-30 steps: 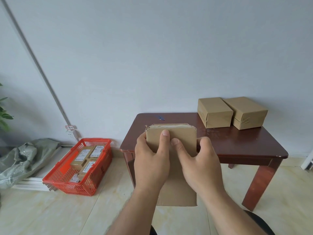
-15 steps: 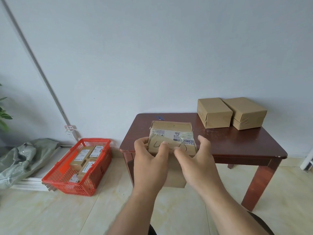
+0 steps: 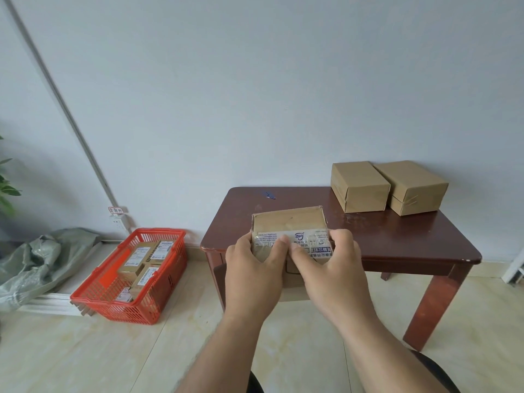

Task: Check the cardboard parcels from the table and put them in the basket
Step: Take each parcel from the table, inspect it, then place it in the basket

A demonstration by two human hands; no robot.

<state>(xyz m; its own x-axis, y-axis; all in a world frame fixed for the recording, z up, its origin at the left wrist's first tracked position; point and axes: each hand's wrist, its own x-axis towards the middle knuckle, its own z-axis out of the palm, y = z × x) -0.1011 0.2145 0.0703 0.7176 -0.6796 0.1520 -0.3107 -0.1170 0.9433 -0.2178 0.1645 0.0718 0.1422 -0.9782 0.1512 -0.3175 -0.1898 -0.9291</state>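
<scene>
**One parcel in hand, two waiting, several already binned**

Two hands are meeting on the item we are checking. Our left hand [image 3: 255, 268] and right hand [image 3: 334, 265] are both gripping the held parcel [image 3: 289, 231], fingers curled over its near upper edge, thumbs apparently underneath, though we are not seeing them. We are holding it in the air in front of the table [image 3: 397, 245], label side tilted toward us; its print is reading upside down.

To do this check well, we are judging that the box wants turning slowly, both hands keeping their clamp on opposite ends, until the label sits upright and every face gets looked at.

Lower left, on the floor, the red basket [image 3: 170, 279] is carrying several labelled parcels. Farther back, two plain parcels [image 3: 388, 185] are sitting side by side, touching, at the table's far right corner.

Hard to make out: the label text, the parcel's underside, a small blue object [image 3: 268, 194] on the table, and a grey-green bag [image 3: 37, 259] cut off at the left edge.
</scene>
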